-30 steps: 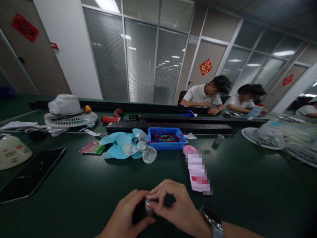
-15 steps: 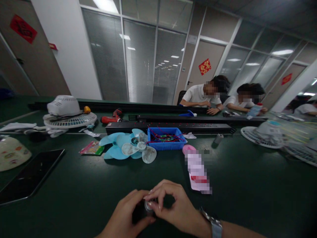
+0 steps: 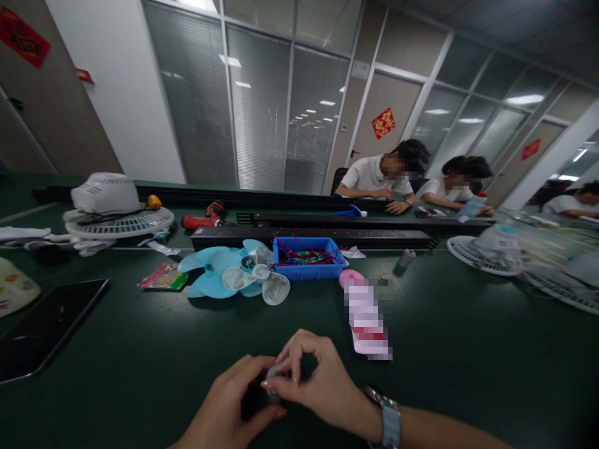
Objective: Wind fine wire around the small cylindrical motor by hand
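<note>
At the front of the green table, my left hand [image 3: 234,396] is curled around a small silvery cylinder [image 3: 272,376], mostly hidden by fingers. My right hand [image 3: 311,374], with a watch on its wrist, pinches at the cylinder's round top, thumb and fingertips together. Whether a separate small part sits in that pinch I cannot make out. Beyond the hands lie light blue and clear fan blades [image 3: 234,269]. A blue bin [image 3: 311,272] beside them holds red wires and green boards. To the right of the bin stands another small metal cylinder [image 3: 406,258].
A pink, partly blurred item [image 3: 367,318] lies right of centre. A dark tablet [image 3: 49,324] is at left. Behind are a red drill [image 3: 202,220], black rails [image 3: 309,237], a white fan housing [image 3: 105,196] and other fan parts [image 3: 491,249]. Two people sit across the table.
The view has turned slightly, so the scene sits a little further left. Both hands stay on the cylinder; its top and my right fingertips have tilted slightly.
</note>
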Motion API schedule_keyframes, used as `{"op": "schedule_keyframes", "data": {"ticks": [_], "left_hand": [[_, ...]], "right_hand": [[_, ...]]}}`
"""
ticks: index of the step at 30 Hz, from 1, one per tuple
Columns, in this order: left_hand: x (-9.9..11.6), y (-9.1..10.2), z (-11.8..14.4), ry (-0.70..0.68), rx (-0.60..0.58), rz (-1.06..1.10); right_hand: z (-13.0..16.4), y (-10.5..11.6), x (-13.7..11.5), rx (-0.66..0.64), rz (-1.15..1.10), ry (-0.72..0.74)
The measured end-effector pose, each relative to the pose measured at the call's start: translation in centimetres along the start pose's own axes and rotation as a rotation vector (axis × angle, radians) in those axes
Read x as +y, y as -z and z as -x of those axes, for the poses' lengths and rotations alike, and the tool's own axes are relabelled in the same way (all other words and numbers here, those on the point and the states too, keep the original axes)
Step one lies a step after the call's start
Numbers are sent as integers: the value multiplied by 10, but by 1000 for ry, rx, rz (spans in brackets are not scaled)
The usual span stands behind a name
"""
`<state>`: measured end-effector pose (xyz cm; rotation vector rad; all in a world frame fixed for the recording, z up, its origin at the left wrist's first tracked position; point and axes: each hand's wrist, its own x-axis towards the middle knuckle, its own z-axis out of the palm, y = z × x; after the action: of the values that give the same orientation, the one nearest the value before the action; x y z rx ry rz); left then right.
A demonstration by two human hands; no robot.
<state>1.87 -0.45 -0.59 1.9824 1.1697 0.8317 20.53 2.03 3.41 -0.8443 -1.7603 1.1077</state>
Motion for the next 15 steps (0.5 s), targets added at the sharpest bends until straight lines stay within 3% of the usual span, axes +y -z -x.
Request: {"op": "schedule_keyframes", "data": {"ticks": [15], "left_hand": [[-5, -2, 0, -48, 29, -17]], "right_hand": [[2, 0, -1, 21, 17, 37]]}}
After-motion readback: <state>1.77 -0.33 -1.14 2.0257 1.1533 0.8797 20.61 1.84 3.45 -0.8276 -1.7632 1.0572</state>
